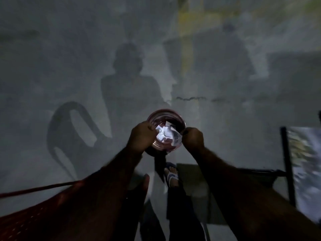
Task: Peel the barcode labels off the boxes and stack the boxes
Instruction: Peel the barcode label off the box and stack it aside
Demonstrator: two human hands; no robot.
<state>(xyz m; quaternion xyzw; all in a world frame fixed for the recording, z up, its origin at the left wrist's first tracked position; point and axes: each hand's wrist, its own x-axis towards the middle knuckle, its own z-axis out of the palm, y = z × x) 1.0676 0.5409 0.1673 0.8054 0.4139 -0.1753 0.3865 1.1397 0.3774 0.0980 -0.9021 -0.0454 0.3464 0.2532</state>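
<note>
Head view is dim and blurred, so read it with care. Your two hands meet over a round bin (166,131) on the floor (52,66), just past center at about 12 o'clock from your feet. Crumpled white labels (165,135) lie inside it.

Your left hand (140,134) is curled, fingers at the bin's 9 o'clock rim; whether it grips the rim or only rests there, you cannot tell. Your right hand (193,138) is closed in a pinch at the 3 o'clock rim, seemingly on a scrap of label, though the blur hides the contact.

No boxes show here, so the stacking part lies out of sight. A red chair (34,214) sits at 8 o'clock, a dark-framed table (302,162) at 4 o'clock.

Judging by the paper, the labels will be feather-light, limp and tacky on the back. They may cling to your fingertips, so hold by one corner and wipe them off against the rim.
</note>
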